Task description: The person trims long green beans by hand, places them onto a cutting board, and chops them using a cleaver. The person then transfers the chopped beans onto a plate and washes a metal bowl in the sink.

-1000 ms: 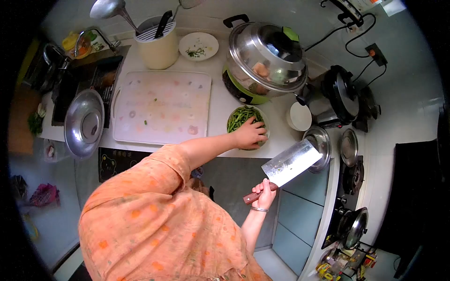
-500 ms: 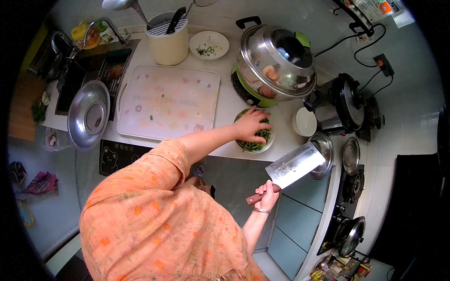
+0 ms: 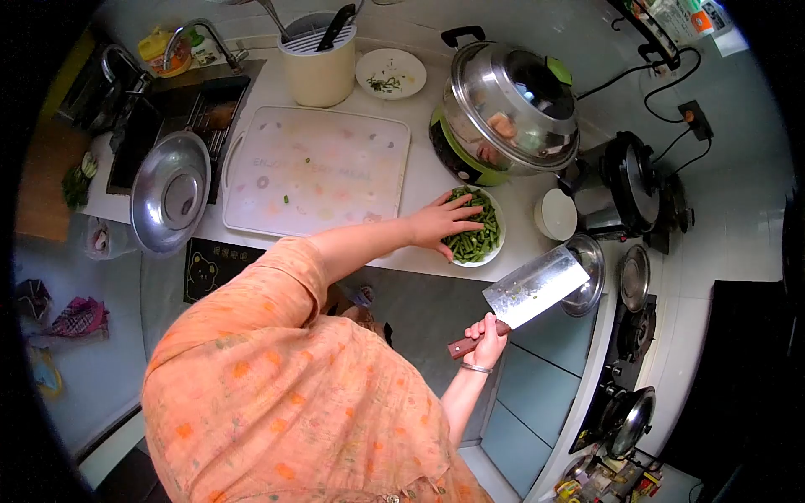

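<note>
Left hand (image 3: 438, 222) slid to bowl (image 3: 498, 248) edge (right hand (image 3: 486, 334) w/ cleaver (image 3: 533, 287) unchanged).

We are looking down at a white worktop (image 3: 423, 180), its sink (image 3: 163, 117) at the far left corner, grey floor (image 3: 101, 369) below.

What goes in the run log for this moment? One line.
left hand: on white bowl of cut green beans | right hand: grips wooden-handled steel cleaver
</note>
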### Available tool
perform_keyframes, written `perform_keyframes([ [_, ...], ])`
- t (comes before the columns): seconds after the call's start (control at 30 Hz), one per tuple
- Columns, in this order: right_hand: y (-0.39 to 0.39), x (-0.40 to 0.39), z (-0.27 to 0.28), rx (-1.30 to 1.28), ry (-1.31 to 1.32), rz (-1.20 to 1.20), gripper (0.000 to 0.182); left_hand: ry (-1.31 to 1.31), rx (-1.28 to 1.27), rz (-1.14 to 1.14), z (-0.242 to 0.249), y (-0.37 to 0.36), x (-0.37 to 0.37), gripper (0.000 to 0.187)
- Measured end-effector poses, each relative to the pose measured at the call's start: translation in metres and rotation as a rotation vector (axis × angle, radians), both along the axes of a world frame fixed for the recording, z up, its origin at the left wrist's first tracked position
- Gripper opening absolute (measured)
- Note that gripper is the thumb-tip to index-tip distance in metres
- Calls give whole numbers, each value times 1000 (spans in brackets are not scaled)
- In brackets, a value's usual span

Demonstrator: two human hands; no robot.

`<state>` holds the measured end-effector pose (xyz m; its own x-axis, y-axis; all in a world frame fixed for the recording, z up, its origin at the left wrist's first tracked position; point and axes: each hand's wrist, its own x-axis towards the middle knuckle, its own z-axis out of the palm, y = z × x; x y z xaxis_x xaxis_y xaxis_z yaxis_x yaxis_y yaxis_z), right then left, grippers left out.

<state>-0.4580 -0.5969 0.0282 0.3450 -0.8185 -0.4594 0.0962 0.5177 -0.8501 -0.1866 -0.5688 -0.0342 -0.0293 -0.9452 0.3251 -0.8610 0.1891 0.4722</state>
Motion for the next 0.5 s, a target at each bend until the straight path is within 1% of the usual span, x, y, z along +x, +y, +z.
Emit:
perform_keyframes([
  [0.07,2,1,1,-1,-5,12,16,-12,34,138,0,1,-10,95],
  [0.13,6,1,3,9,-26,-5,14,17,23,199,-2,-2,-19,95],
  [0.23,7,-3,-1,-17,14,30,15,30,-23,280,-17,-8,-26,95],
  [0.33,9,-6,-5,-27,12,63,20,102,-23,302,-9,4,-30,91],
  [0.37,13,-3,0,-16,22,70,21,99,-71,282,-3,12,-29,86],
  [0.4,18,1,4,-19,28,58,21,98,-69,302,-3,20,-25,86],
  [0.47,22,2,8,-39,20,107,21,246,-182,237,2,36,-21,77],
  [0.5,25,4,11,-31,27,119,21,313,-312,252,2,50,-15,61],
])
